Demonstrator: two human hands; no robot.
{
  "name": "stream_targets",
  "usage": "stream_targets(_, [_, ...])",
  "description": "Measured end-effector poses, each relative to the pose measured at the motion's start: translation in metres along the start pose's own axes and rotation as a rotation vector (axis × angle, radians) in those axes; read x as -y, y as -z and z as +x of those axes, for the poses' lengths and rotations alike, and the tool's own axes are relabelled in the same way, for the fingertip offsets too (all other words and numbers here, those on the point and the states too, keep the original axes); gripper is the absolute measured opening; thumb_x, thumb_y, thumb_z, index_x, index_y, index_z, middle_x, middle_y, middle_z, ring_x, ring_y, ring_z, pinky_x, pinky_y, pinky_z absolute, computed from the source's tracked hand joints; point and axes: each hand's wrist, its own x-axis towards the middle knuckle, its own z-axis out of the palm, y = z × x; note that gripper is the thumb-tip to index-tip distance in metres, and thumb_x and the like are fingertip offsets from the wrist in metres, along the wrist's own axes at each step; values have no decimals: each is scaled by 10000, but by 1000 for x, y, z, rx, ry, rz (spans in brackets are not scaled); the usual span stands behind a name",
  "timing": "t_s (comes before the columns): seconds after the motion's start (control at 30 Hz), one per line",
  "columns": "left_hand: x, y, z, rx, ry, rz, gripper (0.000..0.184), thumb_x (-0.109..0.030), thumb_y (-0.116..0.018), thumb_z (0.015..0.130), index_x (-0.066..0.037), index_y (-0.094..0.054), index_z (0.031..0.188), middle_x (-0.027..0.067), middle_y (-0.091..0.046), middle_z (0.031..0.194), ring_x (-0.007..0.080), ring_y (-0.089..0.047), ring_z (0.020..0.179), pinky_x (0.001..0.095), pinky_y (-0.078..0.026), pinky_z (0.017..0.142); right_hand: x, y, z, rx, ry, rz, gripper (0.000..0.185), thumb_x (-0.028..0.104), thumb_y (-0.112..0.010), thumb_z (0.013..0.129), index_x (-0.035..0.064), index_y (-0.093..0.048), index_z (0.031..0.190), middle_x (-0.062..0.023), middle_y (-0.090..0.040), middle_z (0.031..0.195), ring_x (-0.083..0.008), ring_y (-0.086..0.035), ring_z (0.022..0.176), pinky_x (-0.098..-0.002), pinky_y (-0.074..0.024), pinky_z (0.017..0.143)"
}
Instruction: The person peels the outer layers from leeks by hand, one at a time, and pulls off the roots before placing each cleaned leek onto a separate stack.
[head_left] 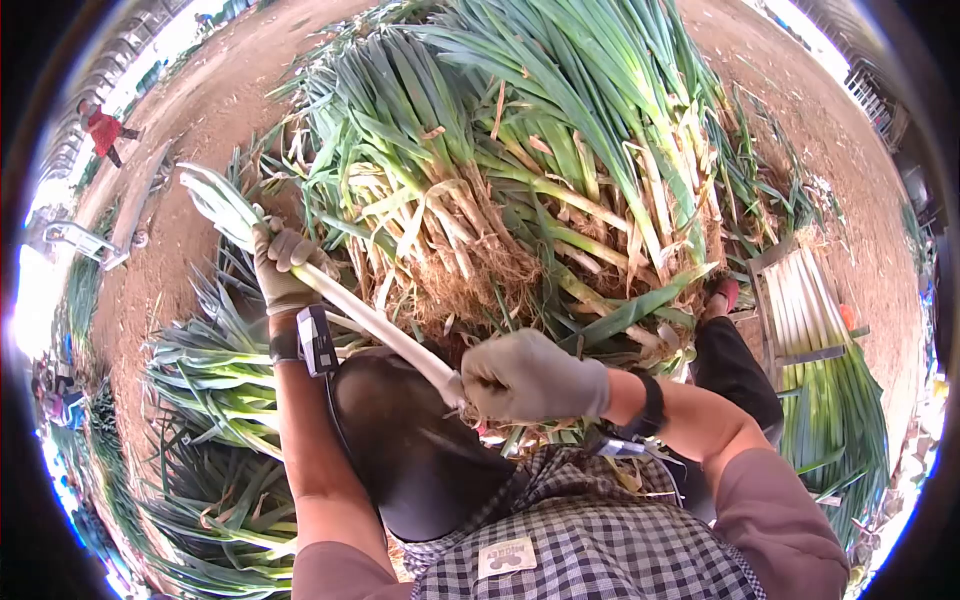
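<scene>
My left hand [285, 262], in a grey glove, is closed around the green upper part of a leek [378, 325]. The leek slants down to the right across my lap, its long white shank bare and its cut-looking leaf end pointing up left. At the root end, my right hand [535, 378], also gloved, is curled into a fist against the leek's base; its fingers partly hide the roots. Just beyond my hands lies a big heap of untrimmed leeks [450, 220] with brown, stringy roots and dry outer leaves.
On the right, clean white leeks [805, 300] lie in a row in a wooden frame [765, 300]. More leeks [215, 390] are piled at my left. A dark rounded pad [410, 450] covers my lap. A person in red [103, 130] is far off at the upper left.
</scene>
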Motion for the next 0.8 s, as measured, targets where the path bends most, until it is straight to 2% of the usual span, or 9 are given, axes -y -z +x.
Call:
stream_targets(0.1, [-33, 11, -11, -376, -212, 228, 314, -362, -572, 953, -78, -559, 819, -74, -357, 567, 65, -333, 452, 255, -344, 489, 3, 11, -19, 55, 62, 72, 174, 222, -593, 841, 61, -629, 788, -142, -627, 681, -323, -630, 616, -384, -486, 553])
stream_targets(0.3, [-141, 86, -63, -901, -468, 649, 308, -435, -642, 901, -177, -510, 795, -73, -355, 583, 80, -310, 481, 247, -318, 478, -56, 50, -17, -24, -314, -677, 358, 394, -542, 927, 78, -623, 778, -100, -653, 733, -265, -673, 682, -385, -532, 565])
stream_targets(0.43, [-249, 172, -144, -1003, -422, 923, 385, -469, -641, 895, -100, -588, 992, -17, -540, 677, 128, -476, 552, 315, -419, 531, -110, 30, 59, -310, -219, -629, 234, 261, -599, 891, 69, -635, 761, -119, -646, 715, -302, -653, 651, -380, -506, 552])
stream_targets(0.5, [-245, 163, -164, -1552, -350, 1143, 592, -525, -647, 863, -24, -592, 1172, 80, -632, 853, 240, -603, 708, 383, -512, 660, -141, 10, 107, -330, -211, -676, 199, 229, -598, 886, 69, -645, 779, -119, -659, 731, -296, -662, 661, -369, -515, 561])
stream_targets(0.57, [-282, 190, -200, -1621, -46, 1531, 675, -518, -662, 853, 2, -559, 1269, 164, -633, 1079, 317, -632, 882, 414, -522, 779, -170, -6, 151, -117, -570, -929, 171, 222, -593, 879, 84, -676, 822, -133, -681, 776, -289, -681, 712, -354, -536, 607])
stream_targets(0.6, [-279, 204, -208, -1629, -235, 1845, 552, -476, -659, 869, -16, -612, 1170, 123, -651, 938, 268, -617, 728, 392, -522, 635, -188, -10, 164, -115, -569, -926, 171, 222, -593, 879, 84, -676, 822, -133, -681, 776, -289, -681, 712, -354, -536, 607])
stream_targets(0.63, [-274, 190, -204, -1434, -29, 1713, 404, -391, -633, 897, -44, -618, 1101, 66, -637, 810, 202, -569, 581, 352, -474, 494, -202, -13, 176, -13, -563, -991, 173, 222, -589, 872, 83, -684, 829, -140, -684, 787, -276, -685, 724, -351, -538, 625])
stream_targets(0.7, [-211, 147, -182, -1353, -154, 1279, 254, -276, -573, 920, -49, -635, 1014, 41, -652, 781, 108, -537, 526, 244, -368, 447, -207, -2, 190, 90, -546, -1055, 178, 222, -586, 864, 82, -692, 837, -148, -688, 799, -264, -690, 736, -348, -540, 643])
stream_targets(0.8, [-161, 114, -149, -1159, -95, 1316, 209, -228, -568, 942, -69, -633, 1061, 32, -662, 795, 107, -609, 596, 223, -457, 502, -164, 47, 173, -21, -427, -538, 332, 351, -574, 842, 42, -674, 772, -148, -674, 747, -287, -665, 680, -358, -510, 613])
